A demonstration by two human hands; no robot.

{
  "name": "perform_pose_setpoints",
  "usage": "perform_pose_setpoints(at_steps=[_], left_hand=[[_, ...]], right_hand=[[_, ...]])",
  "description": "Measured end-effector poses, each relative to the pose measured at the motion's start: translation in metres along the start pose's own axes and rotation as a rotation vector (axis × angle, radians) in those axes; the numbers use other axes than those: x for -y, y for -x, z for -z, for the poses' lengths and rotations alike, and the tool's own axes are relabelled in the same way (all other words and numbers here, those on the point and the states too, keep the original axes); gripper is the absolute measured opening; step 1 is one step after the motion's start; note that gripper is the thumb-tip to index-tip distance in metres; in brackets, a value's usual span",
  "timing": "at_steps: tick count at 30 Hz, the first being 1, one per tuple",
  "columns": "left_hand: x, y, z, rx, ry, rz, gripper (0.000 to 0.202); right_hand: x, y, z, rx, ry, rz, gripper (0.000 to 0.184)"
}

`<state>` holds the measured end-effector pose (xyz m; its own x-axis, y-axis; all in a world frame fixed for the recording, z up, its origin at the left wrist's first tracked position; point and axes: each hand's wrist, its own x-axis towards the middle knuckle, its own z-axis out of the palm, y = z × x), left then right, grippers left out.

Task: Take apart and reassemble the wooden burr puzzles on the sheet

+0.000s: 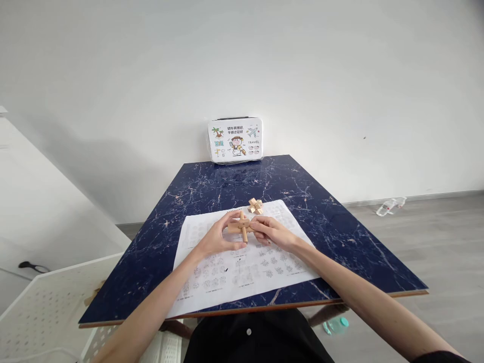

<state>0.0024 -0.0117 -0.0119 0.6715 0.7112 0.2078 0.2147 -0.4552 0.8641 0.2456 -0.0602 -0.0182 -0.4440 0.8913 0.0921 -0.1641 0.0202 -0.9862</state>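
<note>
Between my hands, above the paper sheet, is a wooden burr puzzle (244, 225) of crossed light-brown pieces, one of them a round-looking stick pointing toward me. My left hand (223, 235) grips it from the left, thumb at the near end of that stick and fingers at the far end. From the right, my right hand (273, 232) pinches the puzzle's right end with thumb and index finger. A second, smaller wooden puzzle (255, 205) of interlocked blocks rests just beyond my right hand, by the sheet's far edge.
The printed paper sheet (212, 292) with rows of diagrams lies on the dark blue marbled table (234, 186). A white cartoon case (236, 140) stands at the far edge against the wall. Plastic bottles (391, 206) lie on the floor to the right. A white perforated surface (49, 297) is at left.
</note>
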Motion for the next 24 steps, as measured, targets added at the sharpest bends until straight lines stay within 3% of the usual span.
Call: perform_pose_setpoints(at_steps=[4, 7, 12, 18, 24], left_hand=[[-0.011, 0.000, -0.003, 0.047, -0.124, -0.060, 0.093], [-0.016, 0.000, -0.007, 0.010, -0.177, -0.086, 0.100], [-0.015, 0.000, -0.007, -0.037, -0.220, -0.129, 0.077], [-0.013, 0.002, -0.006, -0.017, -0.244, -0.100, 0.091], [-0.015, 0.004, -0.007, -0.026, -0.272, -0.103, 0.091]], right_hand=[[0.002, 0.000, -0.003, 0.007, 0.119, 0.026, 0.047], [0.003, 0.000, -0.005, 0.029, 0.148, 0.035, 0.048], [0.003, 0.001, -0.006, 0.013, 0.189, 0.074, 0.049], [-0.002, 0.003, -0.004, -0.027, 0.359, 0.126, 0.047], [-0.004, 0.006, -0.004, -0.082, 0.507, 0.151, 0.046]])
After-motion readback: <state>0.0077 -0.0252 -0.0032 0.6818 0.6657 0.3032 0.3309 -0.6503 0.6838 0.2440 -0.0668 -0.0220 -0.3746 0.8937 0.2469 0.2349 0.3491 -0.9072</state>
